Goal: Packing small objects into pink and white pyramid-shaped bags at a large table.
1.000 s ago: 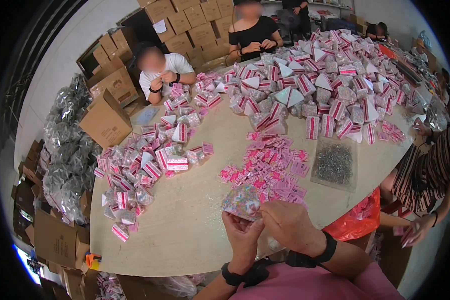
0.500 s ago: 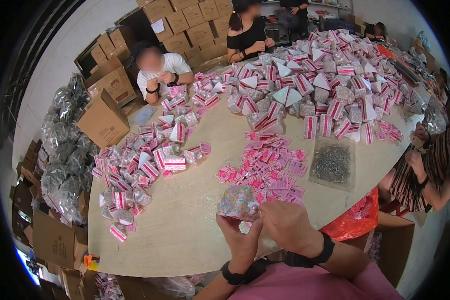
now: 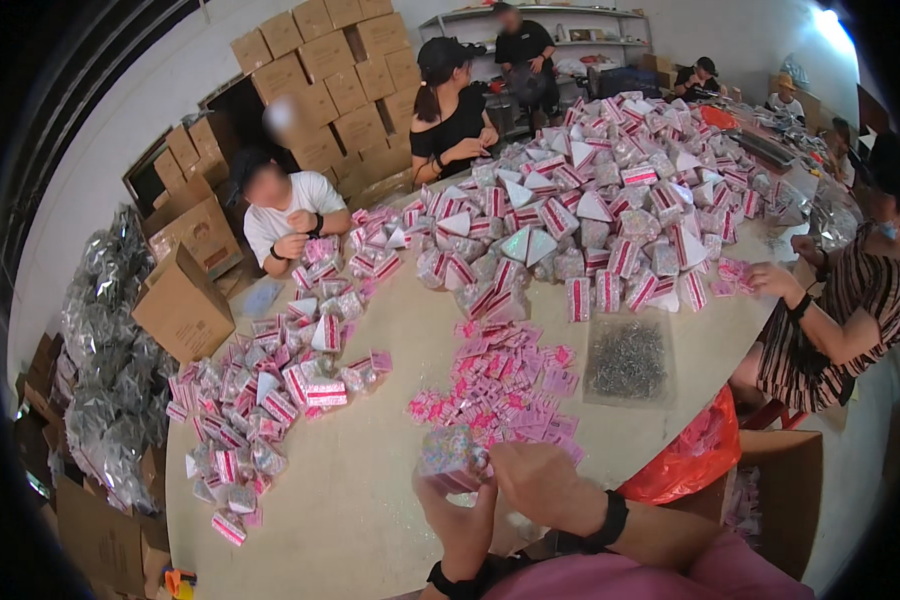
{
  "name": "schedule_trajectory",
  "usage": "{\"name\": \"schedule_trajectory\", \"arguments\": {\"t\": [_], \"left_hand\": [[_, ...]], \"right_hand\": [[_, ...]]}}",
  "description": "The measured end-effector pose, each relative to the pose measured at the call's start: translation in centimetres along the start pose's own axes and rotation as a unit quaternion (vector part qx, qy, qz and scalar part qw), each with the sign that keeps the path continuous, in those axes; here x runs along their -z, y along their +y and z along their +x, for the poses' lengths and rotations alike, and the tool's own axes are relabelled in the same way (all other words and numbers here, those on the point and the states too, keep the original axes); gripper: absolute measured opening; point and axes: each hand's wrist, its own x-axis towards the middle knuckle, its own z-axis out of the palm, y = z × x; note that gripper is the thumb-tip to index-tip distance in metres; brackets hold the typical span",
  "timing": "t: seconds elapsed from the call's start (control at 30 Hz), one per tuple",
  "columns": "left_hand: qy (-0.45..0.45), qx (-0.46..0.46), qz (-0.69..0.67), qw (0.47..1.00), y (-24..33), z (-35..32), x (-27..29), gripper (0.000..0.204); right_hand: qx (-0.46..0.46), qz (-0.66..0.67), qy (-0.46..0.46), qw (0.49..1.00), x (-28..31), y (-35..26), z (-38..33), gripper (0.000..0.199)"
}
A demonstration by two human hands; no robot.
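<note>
My left hand [image 3: 457, 520] holds up a glittery, cake-slice-shaped piece [image 3: 448, 455] with speckled pastel colours and a pinkish lower side, thumb and fingers wrapped round it. Right beside it, my right hand [image 3: 548, 487] is closed at the piece's right end, where the fingers hide what they pinch. Just beyond my hands lies a loose heap of small pink cards [image 3: 500, 385]. To its right sits a clear flat bag of small metal bits [image 3: 627, 360].
A large pile of similar wrapped pieces [image 3: 610, 200] covers the table's far side; a smaller pile [image 3: 270, 400] lies left. An orange-red plastic bag [image 3: 685, 455] and an open carton [image 3: 795, 480] stand at the right edge. Co-workers sit around the table [image 3: 350, 500].
The view has tilted up, showing more of the room. The glittery piece has turned in my left hand. At right, the co-worker's hand now reaches to the pile's edge.
</note>
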Motion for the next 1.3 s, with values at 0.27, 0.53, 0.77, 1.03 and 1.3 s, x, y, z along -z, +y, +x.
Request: {"name": "schedule_trajectory", "arguments": {"t": [0.27,0.53,0.77,1.03,1.3], "left_hand": [[-0.018,0.027,-0.077,0.996,-0.9,-0.5,-0.2,0.061],[-0.048,0.023,-0.073,0.996,-1.4,-0.5,0.4,0.066],[-0.025,0.063,-0.170,0.983,-1.6,-0.5,0.0,0.069],[-0.071,0.206,-0.241,0.946,-1.8,0.2,0.9,0.045],[-0.014,0.309,-0.406,0.860,-12.4,8.0,13.8,0.029]], "right_hand": [[-0.190,0.353,-0.058,0.914,0.4,0.7,0.6,0.035],[-0.293,0.557,-0.127,0.766,0.7,0.5,1.2,0.036],[-0.286,0.603,-0.140,0.731,-0.1,1.7,0.7,0.037],[-0.288,0.600,-0.113,0.738,-3.1,3.3,-0.5,0.034],[-0.369,0.519,-0.137,0.759,1.0,9.0,-2.5,0.016]]}}
